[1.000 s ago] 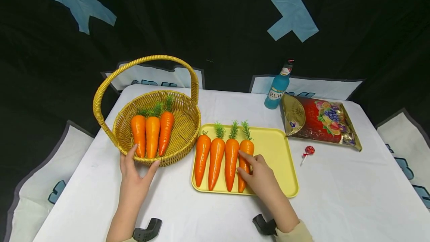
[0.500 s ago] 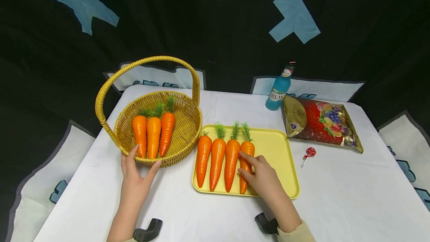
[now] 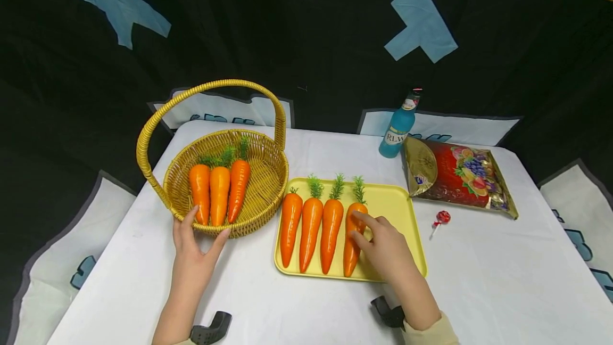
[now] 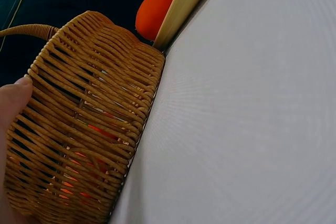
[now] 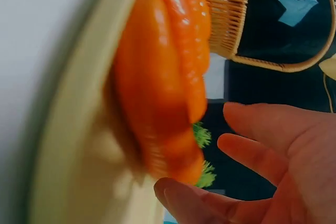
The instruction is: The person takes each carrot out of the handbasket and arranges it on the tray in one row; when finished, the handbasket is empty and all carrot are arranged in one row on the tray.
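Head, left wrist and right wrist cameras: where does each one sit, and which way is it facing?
Head: worn on the head, facing forward and down over the white table; left hand, right hand and forearms show.
Left wrist: facing the side of the basket; part of the left hand shows at the left edge.
Right wrist: facing a carrot on the tray; part of the right hand shows.
Shared: both wrist views show basket and tray.

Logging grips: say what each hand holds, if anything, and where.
The left hand grips the basket by its near rim. The right hand shows no grip: fingers apart over the rightmost carrot, contact unclear.
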`<state>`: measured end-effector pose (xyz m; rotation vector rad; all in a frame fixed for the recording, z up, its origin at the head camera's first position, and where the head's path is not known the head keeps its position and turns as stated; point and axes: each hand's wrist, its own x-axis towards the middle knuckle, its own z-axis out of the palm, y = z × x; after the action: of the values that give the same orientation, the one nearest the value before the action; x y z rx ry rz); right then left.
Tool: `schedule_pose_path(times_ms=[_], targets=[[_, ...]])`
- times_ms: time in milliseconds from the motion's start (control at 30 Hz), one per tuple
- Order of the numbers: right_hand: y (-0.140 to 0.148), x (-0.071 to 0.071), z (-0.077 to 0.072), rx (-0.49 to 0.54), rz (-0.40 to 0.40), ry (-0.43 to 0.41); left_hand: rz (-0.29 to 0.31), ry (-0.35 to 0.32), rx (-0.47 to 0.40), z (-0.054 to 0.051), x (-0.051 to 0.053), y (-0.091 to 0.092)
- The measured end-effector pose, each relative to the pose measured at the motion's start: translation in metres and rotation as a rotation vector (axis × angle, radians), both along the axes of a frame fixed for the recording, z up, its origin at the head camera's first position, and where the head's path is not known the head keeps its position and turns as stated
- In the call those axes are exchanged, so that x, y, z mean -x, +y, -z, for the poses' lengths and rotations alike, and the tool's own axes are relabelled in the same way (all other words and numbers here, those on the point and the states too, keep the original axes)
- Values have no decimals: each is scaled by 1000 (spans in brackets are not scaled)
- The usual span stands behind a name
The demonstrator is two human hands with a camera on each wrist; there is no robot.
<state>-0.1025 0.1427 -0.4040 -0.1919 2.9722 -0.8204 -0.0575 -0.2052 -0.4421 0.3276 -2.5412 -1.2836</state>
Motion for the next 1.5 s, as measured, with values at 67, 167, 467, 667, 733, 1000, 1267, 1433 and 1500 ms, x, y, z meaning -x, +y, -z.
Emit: schedule_pose_path(times_ms=[67, 167, 467, 667, 733, 1000, 1267, 1433, 1500], targets=[[1, 2, -5, -1, 0, 15, 0, 1, 0, 0, 0, 0], [1, 6, -11, 16, -6, 39, -1, 0, 3, 0, 1, 0], [-21, 27, -34, 111, -98, 99, -3, -12, 5, 3, 1, 0], [-52, 43, -47, 133, -165, 63, -2, -8, 9, 3, 1, -2], [-63, 48, -51, 160, -193, 44, -2, -7, 8, 3, 1, -2], [-116, 66, -60, 283, -375, -4, -11, -28, 0, 2, 0, 0], [-170, 83, -46, 253, -480, -33, -2, 8, 11, 2, 0, 0], [-192, 91, -34, 158, -479, -91, -2, 19, 15, 3, 0, -1], [-199, 92, -31, 135, -478, -112, -4, 25, 17, 3, -1, -2]])
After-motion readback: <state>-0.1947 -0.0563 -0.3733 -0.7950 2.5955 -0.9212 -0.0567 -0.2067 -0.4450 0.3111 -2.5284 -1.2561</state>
